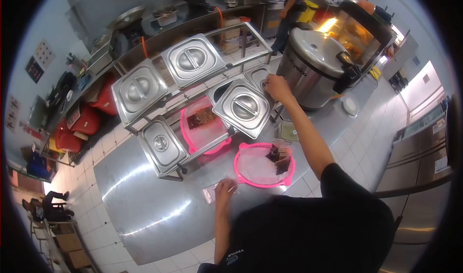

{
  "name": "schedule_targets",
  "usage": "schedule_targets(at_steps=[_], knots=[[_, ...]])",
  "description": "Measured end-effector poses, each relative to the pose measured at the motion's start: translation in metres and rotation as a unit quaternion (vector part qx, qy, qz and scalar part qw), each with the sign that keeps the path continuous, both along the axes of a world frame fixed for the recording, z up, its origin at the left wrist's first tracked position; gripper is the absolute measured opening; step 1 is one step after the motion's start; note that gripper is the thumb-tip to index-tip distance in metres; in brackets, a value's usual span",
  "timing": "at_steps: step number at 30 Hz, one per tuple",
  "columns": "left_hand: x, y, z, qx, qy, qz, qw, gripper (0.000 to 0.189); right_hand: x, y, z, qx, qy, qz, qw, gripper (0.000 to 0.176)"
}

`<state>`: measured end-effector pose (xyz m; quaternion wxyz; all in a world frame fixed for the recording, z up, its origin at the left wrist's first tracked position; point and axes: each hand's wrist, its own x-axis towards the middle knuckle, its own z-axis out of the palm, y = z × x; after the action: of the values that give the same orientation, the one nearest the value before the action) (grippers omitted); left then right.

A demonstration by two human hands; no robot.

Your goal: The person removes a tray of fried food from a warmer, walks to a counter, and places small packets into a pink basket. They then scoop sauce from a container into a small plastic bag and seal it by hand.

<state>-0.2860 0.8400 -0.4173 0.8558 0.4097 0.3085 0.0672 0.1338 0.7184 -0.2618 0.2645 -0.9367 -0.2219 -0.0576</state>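
Note:
My right hand (pixel 277 88) reaches to a small steel lid (pixel 258 75) on the rack's right end, its fingers closed at the edge; what they hold is too small to make out. Beside it, a larger steel lid (pixel 245 107) lies askew over a pan. My left hand (pixel 225 188) is closed low over the steel table (pixel 154 200), near a flat clear packet (pixel 210 194); whether it grips the packet is unclear. Between my hands stands a pink basket (pixel 251 169) lined with white paper, with dark packets (pixel 280 158) at its right side.
Other lidded pans (pixel 193 60) sit on the metal rack (pixel 248 29). A second pink basket (pixel 205 123) is under it. A large rice cooker (pixel 313 61) stands right of my arm. One person (pixel 288 12) stands behind; another (pixel 48 208) is at far left.

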Motion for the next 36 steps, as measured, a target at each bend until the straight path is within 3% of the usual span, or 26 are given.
schedule_targets(at_steps=[4, 10, 19, 24, 36], knots=[[0.056, -0.021, 0.044, -0.044, -0.088, -0.125, 0.987, 0.014, 0.009, 0.004, 0.017, -0.058, -0.004, 0.041, 0.997, 0.028], [0.135, -0.041, 0.083, -0.156, -0.198, -0.163, 0.954, 0.004, 0.030, 0.006, 0.021, -0.092, -0.022, 0.064, 0.993, 0.026], [0.164, -0.030, 0.063, -0.176, -0.240, -0.049, 0.954, 0.007, 0.035, 0.011, 0.023, -0.090, -0.019, 0.074, 0.993, 0.024], [0.152, -0.021, 0.104, -0.170, -0.190, 0.054, 0.965, 0.017, 0.033, 0.011, 0.036, -0.145, -0.012, 0.085, 0.986, 0.023], [0.137, -0.019, 0.089, -0.215, -0.209, 0.114, 0.947, 0.013, 0.040, 0.014, 0.058, -0.180, 0.038, 0.090, 0.979, 0.032]])
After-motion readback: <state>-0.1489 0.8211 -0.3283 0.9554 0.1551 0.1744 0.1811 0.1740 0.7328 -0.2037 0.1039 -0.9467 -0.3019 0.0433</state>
